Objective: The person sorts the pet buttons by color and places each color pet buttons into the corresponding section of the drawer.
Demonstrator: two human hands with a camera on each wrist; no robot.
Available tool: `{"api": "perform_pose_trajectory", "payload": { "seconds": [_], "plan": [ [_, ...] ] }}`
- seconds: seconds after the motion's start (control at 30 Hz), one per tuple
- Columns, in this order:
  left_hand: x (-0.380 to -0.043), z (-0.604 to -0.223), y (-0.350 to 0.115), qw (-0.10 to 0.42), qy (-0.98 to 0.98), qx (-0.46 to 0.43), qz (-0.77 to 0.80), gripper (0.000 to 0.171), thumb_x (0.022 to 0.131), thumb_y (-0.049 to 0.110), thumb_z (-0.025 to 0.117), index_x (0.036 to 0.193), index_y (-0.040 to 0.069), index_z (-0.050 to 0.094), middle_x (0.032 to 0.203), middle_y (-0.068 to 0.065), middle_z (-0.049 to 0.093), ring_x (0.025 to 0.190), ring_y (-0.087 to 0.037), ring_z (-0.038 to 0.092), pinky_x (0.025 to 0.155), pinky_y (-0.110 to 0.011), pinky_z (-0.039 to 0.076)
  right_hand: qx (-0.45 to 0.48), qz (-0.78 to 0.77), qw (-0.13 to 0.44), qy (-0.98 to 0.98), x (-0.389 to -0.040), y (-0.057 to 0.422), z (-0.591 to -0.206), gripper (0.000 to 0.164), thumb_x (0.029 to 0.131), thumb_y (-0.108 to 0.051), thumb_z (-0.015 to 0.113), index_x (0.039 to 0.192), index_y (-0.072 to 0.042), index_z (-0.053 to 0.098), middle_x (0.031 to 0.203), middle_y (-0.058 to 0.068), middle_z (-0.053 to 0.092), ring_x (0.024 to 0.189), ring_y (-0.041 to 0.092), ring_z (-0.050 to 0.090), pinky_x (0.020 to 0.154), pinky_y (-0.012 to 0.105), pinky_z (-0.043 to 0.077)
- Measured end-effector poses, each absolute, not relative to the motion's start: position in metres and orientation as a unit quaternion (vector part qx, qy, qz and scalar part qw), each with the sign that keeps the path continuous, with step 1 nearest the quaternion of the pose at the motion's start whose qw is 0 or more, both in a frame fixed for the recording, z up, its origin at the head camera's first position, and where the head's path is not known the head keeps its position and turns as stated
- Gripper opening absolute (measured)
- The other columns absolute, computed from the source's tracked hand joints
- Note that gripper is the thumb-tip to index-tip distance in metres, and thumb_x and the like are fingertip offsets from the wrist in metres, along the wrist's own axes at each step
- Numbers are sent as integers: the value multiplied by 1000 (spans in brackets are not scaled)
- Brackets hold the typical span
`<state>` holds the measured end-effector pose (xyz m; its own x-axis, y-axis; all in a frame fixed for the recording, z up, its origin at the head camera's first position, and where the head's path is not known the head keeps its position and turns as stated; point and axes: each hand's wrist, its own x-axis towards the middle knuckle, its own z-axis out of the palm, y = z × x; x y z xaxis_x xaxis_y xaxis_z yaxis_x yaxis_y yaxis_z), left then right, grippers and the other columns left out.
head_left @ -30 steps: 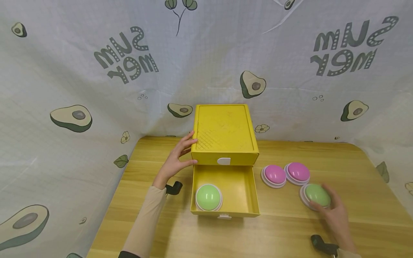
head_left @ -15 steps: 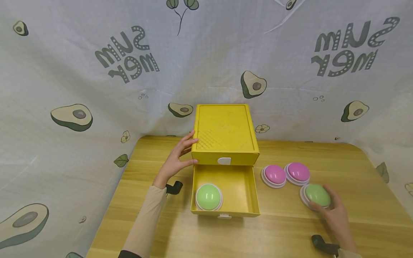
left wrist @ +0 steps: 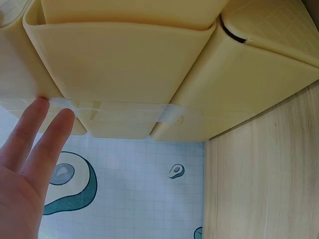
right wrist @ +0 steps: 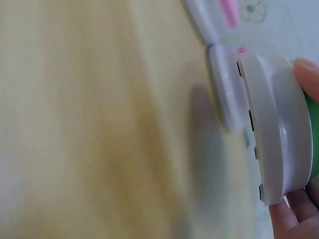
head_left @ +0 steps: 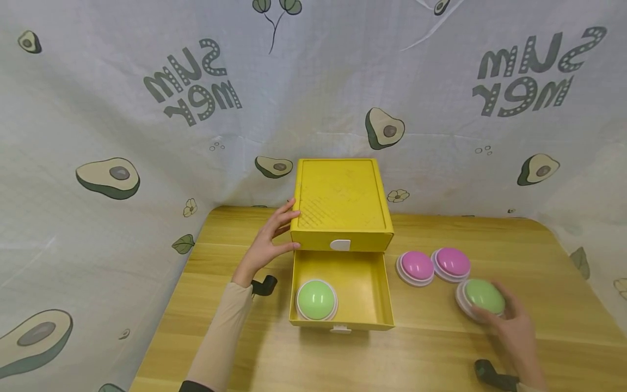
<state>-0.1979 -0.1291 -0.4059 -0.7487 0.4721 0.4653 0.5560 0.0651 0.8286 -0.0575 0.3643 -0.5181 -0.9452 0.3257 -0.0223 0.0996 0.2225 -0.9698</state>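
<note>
My left hand rests against the left side of a yellow drawer box, fingers spread and fairly straight. In the left wrist view two fingertips touch the box's wall. The lower drawer stands pulled out, with a green-domed push button on a white base in its front left corner. At the right, my right hand grips a second green push button by its edges. The right wrist view shows that button's white base tilted and raised off the table, its shadow below.
Two pink push buttons sit side by side on the wooden table, right of the drawer. The upper drawer is closed. A white curtain with avocado prints hangs behind the table.
The green button in my right hand has shifted slightly right and tilted, the hand moving with it. My left hand and the drawer box have stayed put.
</note>
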Motion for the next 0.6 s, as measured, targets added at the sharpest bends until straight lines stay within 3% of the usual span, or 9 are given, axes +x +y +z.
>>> {"api": "perform_pose_trajectory", "payload": {
  "seconds": [0.27,0.6],
  "plan": [
    [-197,-406,-129,34,-727,-348,-591,62,79,-15,69,135,-7,42,155,-19,20,134,-37,33,102,-60,34,-96,527,123,-835,-62,344,-481,77,87,1,67,151,-18,29,152,-9,29,133,-1,25,103,6,19],
    [-198,-407,-129,33,-726,-351,-590,63,79,-14,69,135,-7,41,155,-18,19,134,-33,35,103,-57,34,-25,621,138,-771,-67,314,-442,77,81,15,65,147,-14,39,146,-7,40,134,4,29,107,10,17]
  ]
}}
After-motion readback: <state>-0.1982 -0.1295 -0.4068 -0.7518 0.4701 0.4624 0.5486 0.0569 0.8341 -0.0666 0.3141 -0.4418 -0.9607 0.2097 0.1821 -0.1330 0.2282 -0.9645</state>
